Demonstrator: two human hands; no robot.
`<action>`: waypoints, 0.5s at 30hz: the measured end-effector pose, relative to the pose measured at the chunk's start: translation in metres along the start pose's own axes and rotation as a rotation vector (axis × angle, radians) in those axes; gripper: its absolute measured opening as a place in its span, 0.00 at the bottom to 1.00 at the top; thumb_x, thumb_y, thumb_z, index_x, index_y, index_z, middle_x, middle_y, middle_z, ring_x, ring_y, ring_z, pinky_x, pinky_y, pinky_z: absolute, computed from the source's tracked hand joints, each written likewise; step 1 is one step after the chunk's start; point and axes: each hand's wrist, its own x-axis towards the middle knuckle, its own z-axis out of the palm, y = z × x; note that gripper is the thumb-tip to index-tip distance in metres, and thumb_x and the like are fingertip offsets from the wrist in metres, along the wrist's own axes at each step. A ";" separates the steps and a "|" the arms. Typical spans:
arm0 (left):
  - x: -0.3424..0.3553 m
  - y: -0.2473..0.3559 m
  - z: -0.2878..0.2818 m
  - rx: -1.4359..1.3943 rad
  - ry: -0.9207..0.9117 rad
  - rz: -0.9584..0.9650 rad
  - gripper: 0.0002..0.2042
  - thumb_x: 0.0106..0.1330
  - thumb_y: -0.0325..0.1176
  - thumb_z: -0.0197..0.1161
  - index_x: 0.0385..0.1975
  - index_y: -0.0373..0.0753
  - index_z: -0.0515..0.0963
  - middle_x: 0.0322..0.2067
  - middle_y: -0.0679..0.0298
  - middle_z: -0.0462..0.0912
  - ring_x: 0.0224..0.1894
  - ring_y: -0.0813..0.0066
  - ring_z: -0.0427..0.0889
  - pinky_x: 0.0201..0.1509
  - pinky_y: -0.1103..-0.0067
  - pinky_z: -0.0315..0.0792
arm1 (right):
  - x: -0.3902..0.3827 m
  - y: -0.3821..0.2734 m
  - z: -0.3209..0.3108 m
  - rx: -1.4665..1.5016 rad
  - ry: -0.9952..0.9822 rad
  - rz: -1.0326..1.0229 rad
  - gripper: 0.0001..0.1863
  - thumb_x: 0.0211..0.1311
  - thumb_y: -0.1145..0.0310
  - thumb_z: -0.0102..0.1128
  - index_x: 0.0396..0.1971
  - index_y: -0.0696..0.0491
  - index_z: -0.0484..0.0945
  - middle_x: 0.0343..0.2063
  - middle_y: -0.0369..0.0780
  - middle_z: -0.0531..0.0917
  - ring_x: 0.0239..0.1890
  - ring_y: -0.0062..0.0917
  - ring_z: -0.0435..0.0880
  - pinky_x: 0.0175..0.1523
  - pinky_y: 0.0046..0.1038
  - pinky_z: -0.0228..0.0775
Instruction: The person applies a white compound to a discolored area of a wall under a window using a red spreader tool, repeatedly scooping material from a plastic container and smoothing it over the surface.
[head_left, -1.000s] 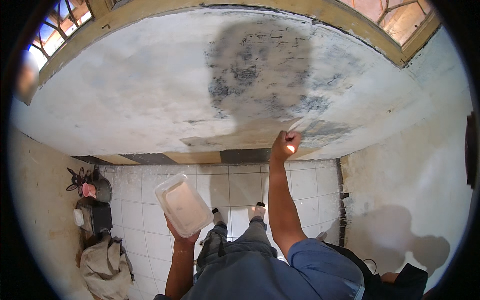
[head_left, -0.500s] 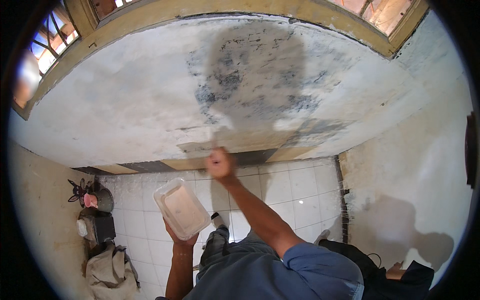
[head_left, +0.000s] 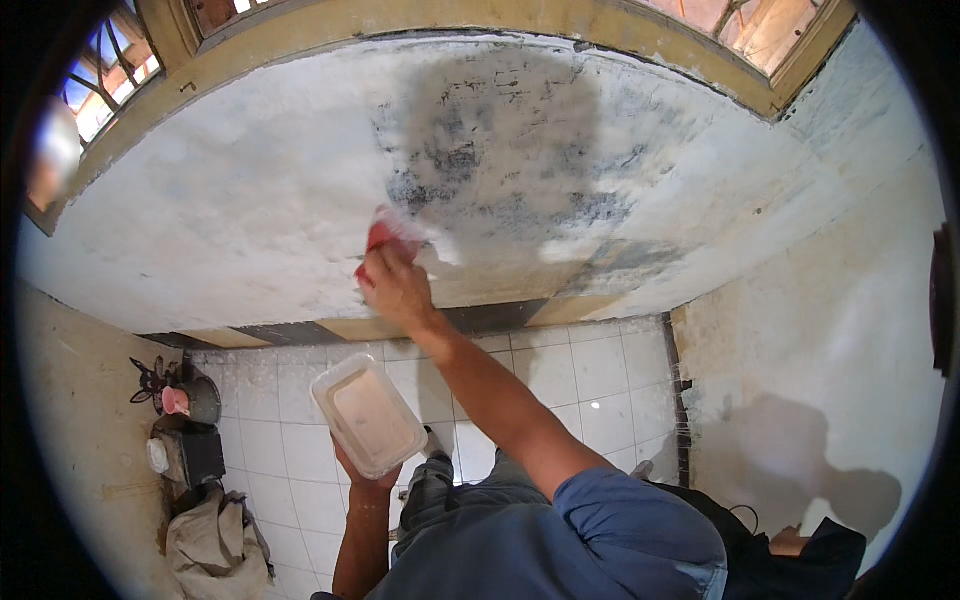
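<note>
- Wall [head_left: 250,200]: ahead of the right grip [head_left: 400,292]; pale, with dark patches [head_left: 600,207] to that grip's upper right.
- Tiled floor [head_left: 550,375]: below the right grip.
- Container [head_left: 345,430]: clear, rectangular; resting on the left grip [head_left: 358,478], which grasps it from beneath; pale material [head_left: 368,405] inside.
- Red tool [head_left: 388,236]: clenched in the right grip, projecting beyond it toward the wall; blurred, wall contact not determinable.

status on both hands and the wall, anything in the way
Left hand: holding plastic tub. Right hand: gripping red flat tool at wall. Shadow across the dark patches.
</note>
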 end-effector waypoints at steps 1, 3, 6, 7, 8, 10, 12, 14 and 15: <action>0.000 0.001 0.002 0.000 -0.002 0.004 0.26 0.73 0.54 0.44 0.63 0.46 0.67 0.56 0.60 0.77 0.56 0.59 0.78 0.59 0.56 0.75 | -0.007 -0.012 -0.004 0.019 -0.057 -0.025 0.12 0.51 0.67 0.66 0.35 0.53 0.78 0.34 0.44 0.84 0.35 0.44 0.84 0.41 0.42 0.77; 0.001 -0.001 0.004 -0.004 -0.005 0.007 0.26 0.73 0.54 0.44 0.64 0.46 0.66 0.57 0.61 0.76 0.56 0.59 0.78 0.60 0.56 0.74 | -0.028 -0.002 -0.026 0.191 -0.080 0.095 0.11 0.51 0.69 0.64 0.35 0.54 0.76 0.29 0.45 0.83 0.32 0.42 0.84 0.34 0.38 0.78; 0.010 -0.012 0.001 0.019 0.013 0.006 0.26 0.73 0.54 0.44 0.64 0.45 0.66 0.56 0.61 0.77 0.56 0.60 0.78 0.58 0.58 0.76 | -0.078 0.065 -0.060 0.512 0.109 0.523 0.09 0.57 0.71 0.60 0.35 0.56 0.72 0.23 0.44 0.81 0.23 0.35 0.84 0.22 0.32 0.75; 0.013 -0.017 0.004 0.016 0.010 -0.002 0.26 0.73 0.54 0.44 0.64 0.45 0.66 0.56 0.61 0.77 0.56 0.60 0.78 0.58 0.58 0.76 | -0.090 0.093 -0.075 0.892 0.275 0.750 0.08 0.61 0.71 0.58 0.35 0.56 0.70 0.21 0.43 0.81 0.19 0.33 0.83 0.19 0.31 0.72; 0.012 -0.019 0.004 0.061 -0.020 0.029 0.26 0.73 0.54 0.44 0.64 0.45 0.66 0.56 0.60 0.76 0.56 0.60 0.78 0.58 0.58 0.76 | -0.089 0.105 -0.099 0.950 0.383 0.786 0.06 0.64 0.70 0.56 0.34 0.56 0.69 0.18 0.41 0.79 0.17 0.31 0.81 0.17 0.31 0.71; 0.016 -0.030 0.011 0.105 -0.060 0.041 0.26 0.73 0.54 0.44 0.64 0.45 0.66 0.56 0.60 0.76 0.56 0.60 0.78 0.57 0.59 0.77 | -0.074 0.136 -0.144 1.006 0.622 0.867 0.06 0.68 0.70 0.53 0.33 0.56 0.68 0.15 0.41 0.77 0.14 0.30 0.79 0.16 0.30 0.70; 0.020 -0.045 0.025 0.160 -0.170 0.041 0.26 0.74 0.54 0.43 0.64 0.44 0.65 0.57 0.60 0.76 0.57 0.60 0.78 0.56 0.59 0.78 | -0.037 0.175 -0.178 1.063 0.763 0.888 0.07 0.70 0.69 0.52 0.33 0.55 0.68 0.17 0.41 0.77 0.15 0.28 0.78 0.17 0.29 0.70; 0.028 -0.057 0.033 0.087 -0.164 -0.051 0.27 0.74 0.54 0.43 0.65 0.44 0.64 0.57 0.60 0.75 0.57 0.60 0.78 0.56 0.59 0.78 | 0.017 0.203 -0.206 1.144 0.963 0.810 0.06 0.70 0.69 0.52 0.33 0.54 0.69 0.20 0.38 0.76 0.15 0.23 0.73 0.19 0.25 0.67; 0.029 -0.058 0.032 0.051 -0.144 -0.069 0.27 0.74 0.54 0.43 0.65 0.45 0.64 0.58 0.60 0.75 0.57 0.59 0.77 0.56 0.58 0.78 | 0.061 0.171 -0.224 1.142 0.935 0.928 0.05 0.68 0.71 0.53 0.32 0.53 0.69 0.19 0.34 0.72 0.13 0.19 0.67 0.19 0.22 0.64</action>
